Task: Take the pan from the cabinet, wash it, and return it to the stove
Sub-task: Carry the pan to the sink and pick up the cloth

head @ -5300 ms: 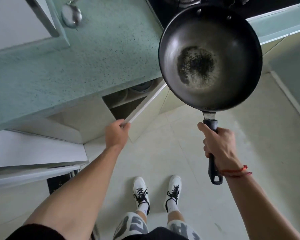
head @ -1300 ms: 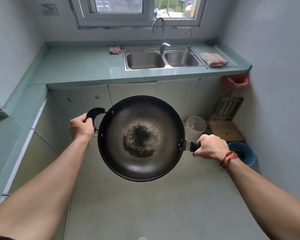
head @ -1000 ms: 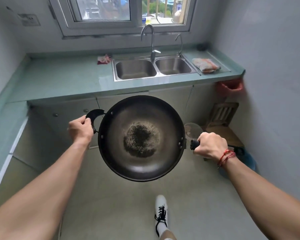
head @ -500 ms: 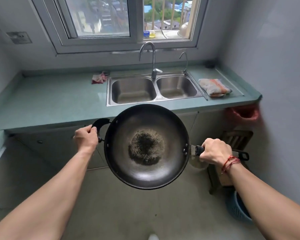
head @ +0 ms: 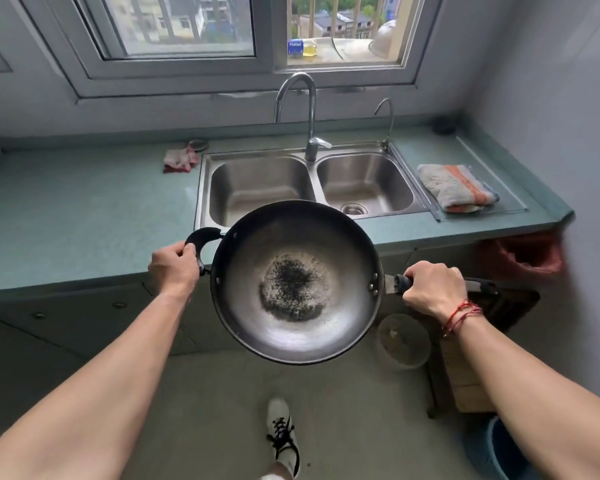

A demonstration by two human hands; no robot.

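I hold a black round pan (head: 297, 327) level in front of me, with a dark burnt patch in its middle. My left hand (head: 174, 270) grips the small loop handle on its left side. My right hand (head: 433, 289) is closed around the long black handle on its right. The pan's far rim overlaps the front edge of the steel double sink (head: 312, 187), whose tall tap (head: 309, 116) stands behind the divider between the two basins. Neither the stove nor the cabinet is in view.
A green countertop (head: 84, 216) runs left and right of the sink. A pink rag (head: 179, 161) lies left of it, a folded towel (head: 456, 188) on the right. On the floor at right stand a clear tub (head: 402, 341), a wooden stool (head: 465, 382) and a blue bucket (head: 499, 448).
I have walked from the cabinet toward the sink. My left hand went from the cabinet door to the pan's loop handle. The sink has drawn closer over the last second.
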